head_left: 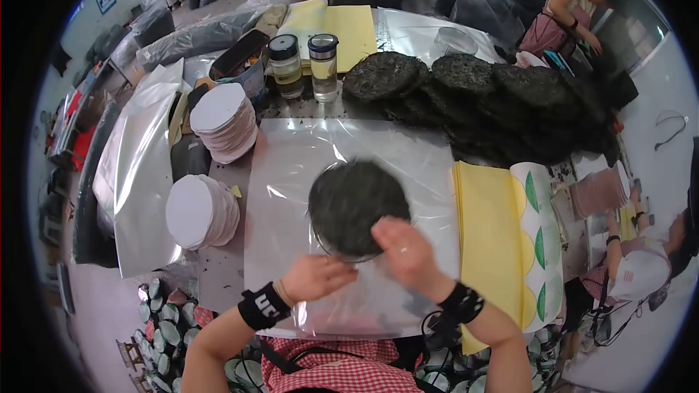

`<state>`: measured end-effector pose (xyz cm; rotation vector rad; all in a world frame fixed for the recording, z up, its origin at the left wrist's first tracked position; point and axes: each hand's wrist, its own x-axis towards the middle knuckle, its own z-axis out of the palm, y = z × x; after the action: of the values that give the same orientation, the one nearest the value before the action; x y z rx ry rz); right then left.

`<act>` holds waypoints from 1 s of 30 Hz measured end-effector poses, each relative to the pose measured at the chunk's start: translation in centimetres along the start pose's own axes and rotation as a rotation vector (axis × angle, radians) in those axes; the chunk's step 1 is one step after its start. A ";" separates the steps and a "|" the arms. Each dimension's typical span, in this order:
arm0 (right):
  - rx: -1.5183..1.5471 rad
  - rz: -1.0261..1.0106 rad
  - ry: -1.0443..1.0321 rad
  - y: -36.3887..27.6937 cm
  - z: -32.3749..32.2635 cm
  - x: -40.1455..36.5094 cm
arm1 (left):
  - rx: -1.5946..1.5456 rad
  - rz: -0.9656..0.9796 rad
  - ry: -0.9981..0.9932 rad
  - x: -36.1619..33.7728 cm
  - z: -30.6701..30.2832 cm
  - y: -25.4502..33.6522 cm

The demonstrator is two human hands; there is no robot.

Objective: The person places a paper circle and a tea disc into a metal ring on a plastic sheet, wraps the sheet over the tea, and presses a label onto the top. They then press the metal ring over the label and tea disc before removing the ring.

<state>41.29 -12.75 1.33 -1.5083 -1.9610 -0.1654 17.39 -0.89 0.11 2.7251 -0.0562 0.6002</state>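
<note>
The head view is showing one round cake (355, 204) over a plastic sheet (287, 153), two disc stacks (189, 211) and two bottles (324, 69). The left hand (319, 276) is reaching inward, fingers close together; the right hand (409, 253) is touching the cake's edge, its grip I cannot tell. The cake is looking dark, blurred.
</note>
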 end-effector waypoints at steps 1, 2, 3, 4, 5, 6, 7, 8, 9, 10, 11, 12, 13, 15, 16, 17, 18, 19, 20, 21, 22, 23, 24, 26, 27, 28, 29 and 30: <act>0.025 0.004 -0.117 -0.9 2.2 -1.5 | -0.026 0.088 -0.053 -0.5 -0.8 0.5; 0.023 0.004 -0.113 -1.5 2.2 -1.2 | -0.083 0.060 -0.012 -0.6 -1.2 1.3; 0.042 0.034 -0.089 -2.2 1.9 -0.7 | -0.079 0.062 -0.012 0.1 -1.5 0.5; 0.064 0.066 -0.071 -2.7 1.6 -0.5 | -0.011 0.003 0.057 1.1 -1.7 -1.0; 0.077 0.083 -0.083 -3.1 1.4 -0.5 | 0.042 -0.066 0.113 2.0 -2.0 -1.7; 0.127 0.183 -0.230 -2.6 1.2 0.4 | 0.066 -0.286 -0.023 4.2 -2.9 -2.7; 0.165 0.275 -0.365 -1.5 0.9 1.8 | 0.102 -0.493 -0.151 6.4 -3.6 -3.5; 0.111 0.290 -0.441 -0.5 1.1 2.8 | 0.097 -0.484 -0.151 6.6 -2.7 -3.7; 0.100 0.291 -0.443 -0.6 1.4 3.2 | 0.200 -0.493 -0.315 7.0 -1.3 -4.4; -0.049 0.327 -0.490 -0.5 2.1 4.5 | 0.315 -0.496 -0.472 7.7 -0.4 -5.4; -0.194 0.370 -0.530 -0.3 3.1 5.6 | 0.310 -0.521 -0.531 8.1 -0.2 -5.5; -0.279 0.355 -0.499 -0.1 4.6 5.7 | 0.325 -0.504 -0.515 8.1 0.2 -5.5; -0.264 0.367 -0.512 0.0 5.9 5.5 | 0.338 -0.493 -0.506 7.8 0.7 -5.6; -0.366 0.472 -0.558 0.2 7.9 5.8 | 0.382 -0.491 -0.469 7.6 2.8 -6.1; -0.327 0.525 -0.441 1.0 9.9 4.7 | 0.439 -0.479 -0.417 7.1 4.1 -6.6; -0.274 0.548 -0.447 1.9 11.1 3.9 | 0.361 -0.500 -0.404 6.6 5.6 -7.8; -0.212 0.570 -0.558 2.5 10.9 4.3 | 0.308 -0.460 -0.454 6.7 5.4 -8.5; -0.154 0.589 -0.659 3.1 10.4 4.9 | 0.261 -0.414 -0.497 7.1 5.1 -9.1; -0.154 0.590 -0.664 3.1 10.0 4.8 | 0.256 -0.415 -0.497 7.6 4.2 -8.7; -0.188 0.538 -0.645 2.8 9.6 4.7 | 0.194 -0.492 -0.544 8.3 2.8 -7.8; -0.224 0.484 -0.613 2.5 9.3 4.8 | 0.142 -0.564 -0.587 8.6 1.7 -7.2; -0.226 0.483 -0.595 2.1 9.1 4.7 | 0.159 -0.558 -0.585 8.0 1.5 -6.5; -0.208 0.485 -0.564 2.0 9.0 4.6 | 0.165 -0.526 -0.465 7.2 1.6 -5.6; -0.285 0.478 -0.487 2.7 10.4 3.7 | 0.051 -0.472 -0.200 5.5 0.6 -2.4; -0.268 0.467 -0.555 1.8 8.8 4.3 | -0.080 -0.458 -0.065 4.2 -1.0 0.9; -0.284 0.450 -0.541 1.7 8.5 4.3 | -0.042 -0.430 0.001 2.5 -2.1 4.0; -0.295 0.429 -0.534 1.5 8.3 4.2 | -0.008 -0.410 0.066 0.8 -2.7 6.1; -0.289 0.437 -0.538 1.5 8.3 4.1 | -0.012 -0.411 0.057 -1.2 -2.2 6.1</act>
<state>38.68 -4.99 -3.25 -2.3228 -1.9927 0.1722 14.72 -5.93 3.46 2.5931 0.4991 0.5493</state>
